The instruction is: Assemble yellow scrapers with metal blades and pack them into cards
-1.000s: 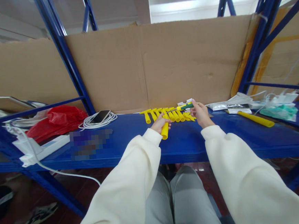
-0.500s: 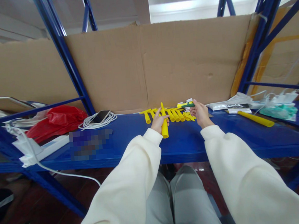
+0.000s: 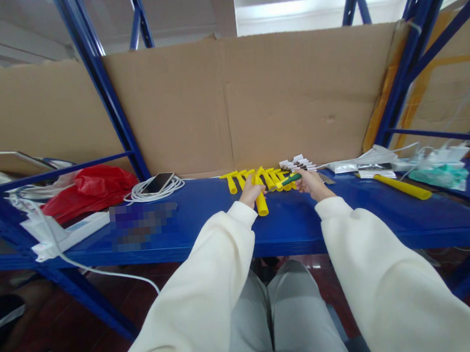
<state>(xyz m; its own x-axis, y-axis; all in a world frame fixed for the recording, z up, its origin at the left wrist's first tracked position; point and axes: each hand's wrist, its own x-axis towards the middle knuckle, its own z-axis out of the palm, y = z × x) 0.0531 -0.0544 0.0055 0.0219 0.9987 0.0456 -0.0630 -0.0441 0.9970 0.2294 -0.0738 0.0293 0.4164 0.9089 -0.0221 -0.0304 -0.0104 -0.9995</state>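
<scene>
My left hand (image 3: 251,192) is closed around a yellow tube-like piece (image 3: 262,206), its wide round end pointing toward me. In my right hand (image 3: 312,185) is a green-and-yellow pen-shaped tool (image 3: 291,179), whose exact kind I cannot make out. The tool's yellow tip points left toward the held piece; whether they touch is unclear. Behind both hands lies a row of several similar yellow pieces (image 3: 231,185). A cluster of white sticks with dark marks (image 3: 298,163) lies just beyond my right hand.
On the blue shelf's (image 3: 206,221) left are a phone (image 3: 159,183), coiled white cable (image 3: 138,194), red plastic bag (image 3: 93,190) and white power strip (image 3: 86,228). At right lie a long yellow tube (image 3: 402,186) and white packets (image 3: 377,171). Cardboard (image 3: 225,101) stands behind.
My right hand has moved down and left, bringing the tool closer to the yellow piece. That piece has tilted slightly. The white sticks are less covered.
</scene>
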